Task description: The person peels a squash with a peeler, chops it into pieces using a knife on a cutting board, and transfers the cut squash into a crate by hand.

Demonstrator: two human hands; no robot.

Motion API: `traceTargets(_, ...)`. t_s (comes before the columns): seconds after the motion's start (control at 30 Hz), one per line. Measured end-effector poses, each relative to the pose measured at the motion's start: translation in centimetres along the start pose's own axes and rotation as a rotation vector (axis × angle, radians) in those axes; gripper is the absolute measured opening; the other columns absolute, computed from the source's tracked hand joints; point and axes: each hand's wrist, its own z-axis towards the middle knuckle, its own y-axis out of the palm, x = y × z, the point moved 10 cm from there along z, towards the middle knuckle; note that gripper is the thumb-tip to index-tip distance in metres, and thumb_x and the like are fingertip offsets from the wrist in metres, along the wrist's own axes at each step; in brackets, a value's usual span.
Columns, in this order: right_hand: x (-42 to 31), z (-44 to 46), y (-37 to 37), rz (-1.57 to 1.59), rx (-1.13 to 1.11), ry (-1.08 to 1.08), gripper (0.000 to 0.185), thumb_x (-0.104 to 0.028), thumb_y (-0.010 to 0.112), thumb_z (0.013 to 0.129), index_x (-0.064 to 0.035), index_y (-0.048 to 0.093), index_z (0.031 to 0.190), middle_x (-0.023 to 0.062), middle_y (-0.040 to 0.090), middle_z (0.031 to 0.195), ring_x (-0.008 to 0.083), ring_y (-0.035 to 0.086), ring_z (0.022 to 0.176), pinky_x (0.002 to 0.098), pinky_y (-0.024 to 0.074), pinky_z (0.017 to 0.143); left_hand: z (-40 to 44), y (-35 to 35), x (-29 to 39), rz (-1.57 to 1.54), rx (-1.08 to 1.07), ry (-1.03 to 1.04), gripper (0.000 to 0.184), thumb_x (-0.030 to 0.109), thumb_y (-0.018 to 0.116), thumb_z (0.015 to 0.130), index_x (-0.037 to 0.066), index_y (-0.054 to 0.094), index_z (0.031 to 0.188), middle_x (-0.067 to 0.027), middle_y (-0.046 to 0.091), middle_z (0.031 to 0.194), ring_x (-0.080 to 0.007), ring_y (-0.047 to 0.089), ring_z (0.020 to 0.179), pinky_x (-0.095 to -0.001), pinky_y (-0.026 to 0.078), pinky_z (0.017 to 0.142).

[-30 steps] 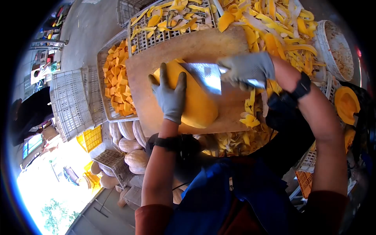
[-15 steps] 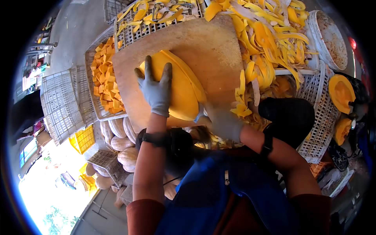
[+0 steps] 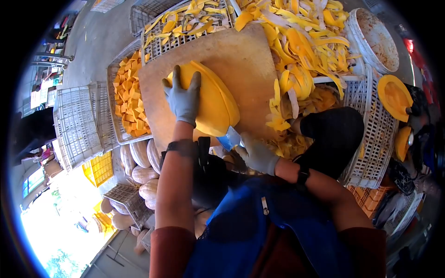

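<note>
A peeled yellow pumpkin lies on the brown cutting board, with a long cut line along its right side. My left hand, in a grey glove, rests on the pumpkin's upper left part with its fingers spread. My gloved right hand is wrapped round the handle of a broad knife. The blade is at the pumpkin's lower end, near the board's front edge; whether it touches the flesh is hard to tell.
A crate of orange cubes stands left of the board. Peel strips are heaped at the upper right, beside a white bucket. Whole pumpkins lie at the lower left. A halved pumpkin is at the right.
The knife in my right hand has moved from above the pumpkin's upper right side down to its lower end. A long cut line now shows. My left hand remains on the pumpkin.
</note>
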Motion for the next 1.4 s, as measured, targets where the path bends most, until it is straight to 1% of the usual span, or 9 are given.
traceTargets(0.13, -0.8, 0.0, -0.3, 0.012, 0.082, -0.068, 0.028, -0.022, 0.053, 0.091, 0.0007, 0.042, 0.103, 0.0308, 0.06, 0.081, 0.0479, 0.059, 0.075, 0.0533, 0.0449, 0.068, 0.3, 0.4, 0.3, 0.021, 0.0, -0.005, 0.075, 0.059, 0.064, 0.075, 0.028, 0.044, 0.141, -0.0282, 0.027, 0.147, -0.0444, 0.034, 0.132, -0.0452, 0.034, 0.106)
traceTargets(0.23, -0.8, -0.7, -0.3, -0.058, 0.059, 0.067, 0.03, -0.022, 0.052, 0.091, 0.0008, 0.04, 0.105, 0.0307, 0.06, 0.079, 0.0484, 0.059, 0.074, 0.054, 0.045, 0.066, 0.4, 0.0, 0.2, 0.048, -0.015, 0.007, 0.075, 0.06, 0.063, 0.075, 0.03, 0.042, 0.141, -0.0272, 0.026, 0.148, -0.0443, 0.034, 0.132, -0.0459, 0.034, 0.106)
traceTargets(0.63, -0.5, 1.4, 4.5, -0.06, 0.326, -0.133, 0.029, -0.022, 0.053, 0.09, 0.0015, 0.04, 0.1, 0.0311, 0.06, 0.075, 0.0481, 0.059, 0.071, 0.0542, 0.0452, 0.063, -0.3, -0.3, 1.9, 0.277, -0.111, 0.065, 0.08, 0.065, 0.066, 0.07, 0.033, 0.044, 0.14, -0.0264, 0.018, 0.151, -0.0506, 0.031, 0.131, -0.0554, 0.037, 0.101)
traceTargets(0.77, 0.0, 1.2, 2.2, -0.161, 0.236, -0.104, 0.029, -0.025, 0.053, 0.089, 0.0008, 0.045, 0.1, 0.0304, 0.061, 0.082, 0.0482, 0.06, 0.078, 0.0531, 0.0458, 0.07, -0.2, -0.5, 0.3, 0.249, -0.142, 0.046, 0.079, 0.065, 0.066, 0.07, 0.033, 0.045, 0.139, -0.0272, 0.015, 0.152, -0.052, 0.03, 0.131, -0.0591, 0.036, 0.099)
traceTargets(0.87, 0.7, 0.2, 0.0, -0.213, 0.234, -0.178, 0.032, -0.027, 0.052, 0.089, 0.0011, 0.045, 0.103, 0.0303, 0.061, 0.083, 0.0479, 0.06, 0.08, 0.0516, 0.0461, 0.072, -0.5, -0.9, 0.7, 0.274, -0.137, 0.065, 0.079, 0.07, 0.064, 0.07, 0.032, 0.047, 0.138, -0.0301, 0.02, 0.149, -0.0544, 0.031, 0.129, -0.0502, 0.036, 0.104)
traceTargets(1.0, -0.9, -2.8, -3.1, -0.229, 0.188, -0.183, 0.034, -0.027, 0.05, 0.089, 0.0007, 0.045, 0.108, 0.031, 0.061, 0.082, 0.047, 0.06, 0.082, 0.0522, 0.0456, 0.072, 0.1, -0.9, 0.4, 0.196, -0.195, 0.084, 0.076, 0.066, 0.065, 0.07, 0.036, 0.045, 0.138, -0.0245, 0.013, 0.154, -0.0528, 0.024, 0.134, -0.0608, 0.032, 0.101)
traceTargets(1.07, -2.5, -5.0, -4.3, -0.272, 0.117, -0.026, 0.034, -0.026, 0.051, 0.089, 0.0002, 0.046, 0.109, 0.0302, 0.061, 0.079, 0.0462, 0.06, 0.08, 0.0527, 0.0454, 0.07, 0.1, -0.7, -0.3, 0.156, -0.181, 0.12, 0.075, 0.066, 0.064, 0.071, 0.037, 0.045, 0.137, -0.0236, 0.013, 0.154, -0.0531, 0.021, 0.135, -0.0621, 0.031, 0.101)
traceTargets(1.27, -6.0, -8.7, -7.6, -0.427, 0.225, -0.055, 0.029, -0.02, 0.054, 0.089, -0.0011, 0.046, 0.11, 0.0266, 0.061, 0.072, 0.0444, 0.061, 0.07, 0.0521, 0.0455, 0.064, 0.2, -0.5, -0.7, 0.183, -0.169, 0.084, 0.071, 0.065, 0.063, 0.072, 0.038, 0.046, 0.136, -0.0198, 0.013, 0.155, -0.0524, 0.02, 0.135, -0.0626, 0.03, 0.102)
traceTargets(1.4, -6.1, -8.6, -6.6, -0.413, 0.237, -0.084, 0.025, -0.017, 0.054, 0.089, -0.0015, 0.045, 0.107, 0.0262, 0.06, 0.07, 0.0441, 0.06, 0.067, 0.0524, 0.0454, 0.061, 0.1, -0.9, -0.3, 0.206, -0.148, 0.098, 0.069, 0.067, 0.062, 0.074, 0.036, 0.049, 0.135, -0.0232, 0.019, 0.153, -0.0536, 0.024, 0.132, -0.0529, 0.031, 0.107)
